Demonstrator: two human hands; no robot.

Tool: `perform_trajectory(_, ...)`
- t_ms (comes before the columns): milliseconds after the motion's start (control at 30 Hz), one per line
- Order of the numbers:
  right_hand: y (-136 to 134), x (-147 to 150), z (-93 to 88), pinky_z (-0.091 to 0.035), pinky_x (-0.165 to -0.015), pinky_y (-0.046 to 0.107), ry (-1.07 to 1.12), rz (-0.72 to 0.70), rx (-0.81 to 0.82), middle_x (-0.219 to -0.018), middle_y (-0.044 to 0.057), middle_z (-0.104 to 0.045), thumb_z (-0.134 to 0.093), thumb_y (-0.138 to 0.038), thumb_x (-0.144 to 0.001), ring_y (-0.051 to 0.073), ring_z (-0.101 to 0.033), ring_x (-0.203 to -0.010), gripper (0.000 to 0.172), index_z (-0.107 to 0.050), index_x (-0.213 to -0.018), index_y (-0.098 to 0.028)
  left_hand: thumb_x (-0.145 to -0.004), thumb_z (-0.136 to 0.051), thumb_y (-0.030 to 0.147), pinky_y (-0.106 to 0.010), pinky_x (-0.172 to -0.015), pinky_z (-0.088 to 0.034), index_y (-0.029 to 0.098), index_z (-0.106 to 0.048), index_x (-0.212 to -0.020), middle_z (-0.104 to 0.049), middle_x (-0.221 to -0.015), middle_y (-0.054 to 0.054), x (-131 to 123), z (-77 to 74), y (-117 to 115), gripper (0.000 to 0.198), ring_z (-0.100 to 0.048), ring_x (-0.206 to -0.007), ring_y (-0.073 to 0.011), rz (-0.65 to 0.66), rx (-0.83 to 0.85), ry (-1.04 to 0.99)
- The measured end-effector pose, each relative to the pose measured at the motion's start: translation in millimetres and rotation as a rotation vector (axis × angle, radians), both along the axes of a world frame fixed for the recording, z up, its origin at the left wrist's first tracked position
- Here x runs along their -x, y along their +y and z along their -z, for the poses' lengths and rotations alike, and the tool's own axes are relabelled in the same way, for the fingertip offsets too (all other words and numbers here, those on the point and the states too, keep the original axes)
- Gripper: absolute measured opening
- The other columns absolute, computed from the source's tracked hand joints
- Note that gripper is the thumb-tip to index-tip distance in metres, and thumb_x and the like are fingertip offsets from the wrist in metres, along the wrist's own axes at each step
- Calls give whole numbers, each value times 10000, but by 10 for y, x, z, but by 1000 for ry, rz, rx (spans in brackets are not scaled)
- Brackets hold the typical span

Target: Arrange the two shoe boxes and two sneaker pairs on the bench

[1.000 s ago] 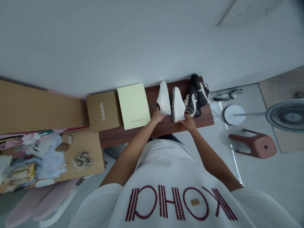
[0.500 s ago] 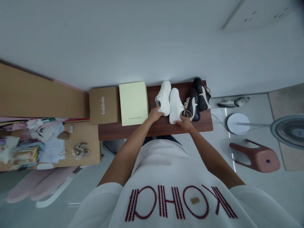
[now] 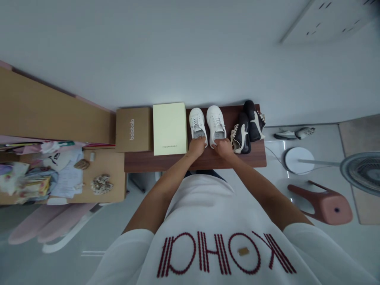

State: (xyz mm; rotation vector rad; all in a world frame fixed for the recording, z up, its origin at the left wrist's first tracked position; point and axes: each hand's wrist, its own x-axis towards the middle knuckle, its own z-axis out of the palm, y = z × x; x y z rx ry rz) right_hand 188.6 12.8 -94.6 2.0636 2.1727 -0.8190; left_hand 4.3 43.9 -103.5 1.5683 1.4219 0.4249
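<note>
Two white sneakers stand side by side, soles down and toes toward the wall, on a dark wooden bench. My left hand (image 3: pixel 197 147) is closed on the heel of the left white sneaker (image 3: pixel 196 120). The heel of the right white sneaker (image 3: pixel 215 118) is gripped by my right hand (image 3: pixel 223 149). Just right of that hand lies a pair of black shoes with cream laces, the nearer black shoe (image 3: pixel 243 134) tilted on its side and the farther black shoe (image 3: pixel 253 120) leaning against it.
Left of the sneakers on the bench (image 3: pixel 142 166) are a pale yellow box (image 3: pixel 170 126) and a brown box (image 3: pixel 133 128). A cluttered desk (image 3: pixel 114 174) adjoins at left. A pink stool (image 3: pixel 335 204), a fan (image 3: pixel 362 172) and grey shoes (image 3: pixel 293 133) stand on the floor at right.
Both white sneakers have turned from lying on their sides to standing upright. The left one has shifted left, and a small gap shows between them.
</note>
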Motion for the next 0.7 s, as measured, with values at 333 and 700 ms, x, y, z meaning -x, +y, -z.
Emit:
perform_trajectory(333, 219, 163, 24, -457, -974, 402, -178, -87, 62, -1134, 220, -803, -538, -296, -1044, 318, -735, -1067, 311, -799, -1098, -136, -996, -624, 218, -450, -1128, -431, 165, -741, -1095, -747, -1172, -182, -36, -16, 101, 162, -675, -1224, -348, 208, -82, 337)
perform_trajectory(700, 308, 307, -79, -463, -980, 369, -254, -112, 148, -1222, 237, -779, -464, -229, -1062, 298, -737, -1101, 358, -774, -1202, -116, -1040, -478, 155, -353, -986, -454, 165, -680, -1247, -740, -1291, -146, -86, -175, 126, 289, -691, -1157, -267, 491, -132, 681)
